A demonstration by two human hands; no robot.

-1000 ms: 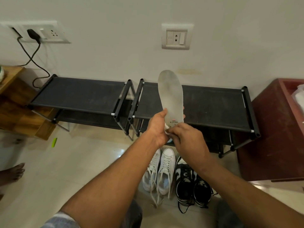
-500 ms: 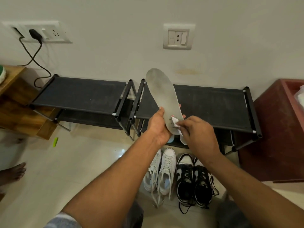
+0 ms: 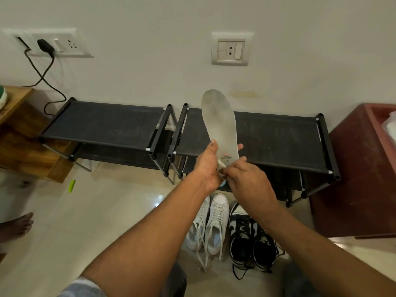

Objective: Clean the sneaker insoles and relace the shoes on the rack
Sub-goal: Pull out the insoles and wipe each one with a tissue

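My left hand grips the heel end of a grey-white insole, which stands toe-up in front of the black shoe rack. My right hand pinches a small white wipe against the insole's heel, just below its printed logo. On the floor below my hands stand a pair of white sneakers with loose laces and a pair of black-and-white sneakers.
A second black rack section stands to the left. A wooden unit is at far left, a dark red cabinet at right. Another person's bare foot shows at the left edge. A green item lies on the floor.
The insole has tilted back from leaning left to nearly upright. My right hand with the wipe has slid down from beside the logo to the heel edge.
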